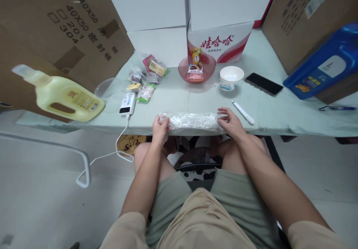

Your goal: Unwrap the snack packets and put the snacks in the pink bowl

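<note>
A long folded strip of crinkled clear plastic wrap (194, 121) lies along the front edge of the table in front of me. My left hand (161, 127) pinches its left end between thumb and fingers. At the other end, my right hand (229, 122) has its thumb and some fingertips on the plastic, with the index finger stretched out above. Just beyond the right hand lies a white, slim cutter-like tool (242, 112). What the strip may contain cannot be made out.
A pink glass bowl (183, 71) with packaged snacks, a white bowl (231, 73) and a phone (264, 83) stand behind. Leftward are snack packets (145, 93), a white power bank (128, 103) with a cable, and a yellow jug (63, 96). A blue bottle (324, 62) stands right. Cartons (220, 41) line the back.
</note>
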The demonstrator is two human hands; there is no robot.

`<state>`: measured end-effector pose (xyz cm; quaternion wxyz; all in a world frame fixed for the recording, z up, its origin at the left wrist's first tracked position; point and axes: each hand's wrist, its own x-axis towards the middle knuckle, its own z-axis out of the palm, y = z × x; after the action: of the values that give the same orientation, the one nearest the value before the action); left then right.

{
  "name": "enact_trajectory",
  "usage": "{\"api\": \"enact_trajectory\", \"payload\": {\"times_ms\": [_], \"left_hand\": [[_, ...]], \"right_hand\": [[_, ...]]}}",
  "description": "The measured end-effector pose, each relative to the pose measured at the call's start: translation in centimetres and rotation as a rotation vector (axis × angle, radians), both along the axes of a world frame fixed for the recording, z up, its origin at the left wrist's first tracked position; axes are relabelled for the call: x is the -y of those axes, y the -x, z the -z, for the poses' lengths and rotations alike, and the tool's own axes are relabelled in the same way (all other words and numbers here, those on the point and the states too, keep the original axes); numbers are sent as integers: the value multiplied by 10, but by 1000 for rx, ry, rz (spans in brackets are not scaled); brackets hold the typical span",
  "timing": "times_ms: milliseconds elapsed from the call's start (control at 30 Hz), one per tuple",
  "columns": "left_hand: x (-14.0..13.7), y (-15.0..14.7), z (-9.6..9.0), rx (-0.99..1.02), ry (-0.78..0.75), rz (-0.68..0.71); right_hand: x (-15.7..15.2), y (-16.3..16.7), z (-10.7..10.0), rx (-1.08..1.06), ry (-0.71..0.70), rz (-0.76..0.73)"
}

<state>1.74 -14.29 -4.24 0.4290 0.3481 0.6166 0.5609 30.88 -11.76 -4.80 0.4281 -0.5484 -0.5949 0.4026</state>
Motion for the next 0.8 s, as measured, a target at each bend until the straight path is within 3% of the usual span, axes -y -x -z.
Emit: {"api": "enact_trajectory", "payload": {"times_ms": [100,200,333,433,500,600,700,800], "left_hand": [[1,3,-4,30,13,53],[5,11,-4,21,-31,174],[11,28,-3,-115,-133,478],[14,38,-4,-197,-190,690],[14,40,-5,-266,-210,669],[13,36,-6,-316,-226,507],[11,27,-7,-220,-227,363],[10,18,-7,-59,-176,206]], "right_hand": [[4,3,-4,77,-87,-103],[5,4,-5,103,-42,-39],[0,1,1,16,-5,71],[-3,-2,7,-151,12,53],[-3,-5,9,-171,1,2],[0,-6,8,-31,-70,-111],[3,-3,5,148,-186,-200],[2,2,3,259,-242,-194]]}}
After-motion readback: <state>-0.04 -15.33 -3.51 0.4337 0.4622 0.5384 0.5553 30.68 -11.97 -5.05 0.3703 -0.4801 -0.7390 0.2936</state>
